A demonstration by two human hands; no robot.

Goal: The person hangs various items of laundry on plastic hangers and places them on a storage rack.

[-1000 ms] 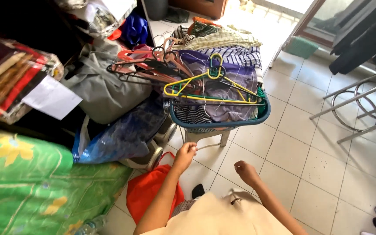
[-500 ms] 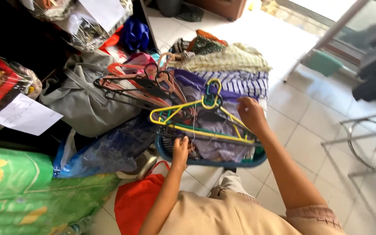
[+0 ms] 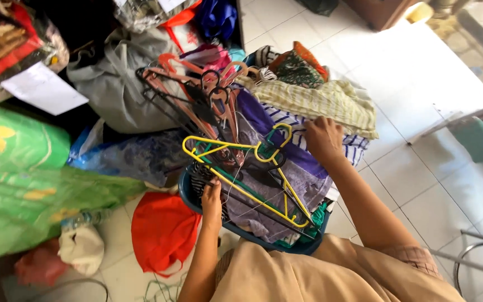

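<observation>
Two hands of ours are busy in the middle of the frame, over a round blue plastic laundry basket (image 3: 194, 197) heaped with clothes. We go from the biggest thing to the smallest.

At the left edge we see a big soft green bundle with yellow flowers (image 3: 23, 184). Above the basket, in the upper left, a grey cloth bag (image 3: 104, 89) slumps on the floor. A crumpled blue plastic sheet (image 3: 135, 159) lies between the bag and the basket. On the white tile floor (image 3: 415, 173) at the lower left lies an orange cloth bag (image 3: 160, 229).

In the basket, a purple and white striped cloth (image 3: 292, 162) lies on top. A pale green striped cloth (image 3: 320, 100) is folded over the far side, up in the middle of the frame. A bunch of pink and black plastic hangers (image 3: 197, 100) rests on the pile at the upper left of the basket. Nearer to us lies a yellow plastic hanger (image 3: 236, 187), with a green plastic hanger (image 3: 264, 148) tangled up with it.

Our right hand (image 3: 324, 140) lies on the striped cloth, fingers curled, just beside the green hanger's hook. We cannot tell if it grips anything. Our left hand (image 3: 212, 198) is at the near rim, fingers bent down into the clothes beside the yellow hanger. We cannot tell what it holds.
</observation>
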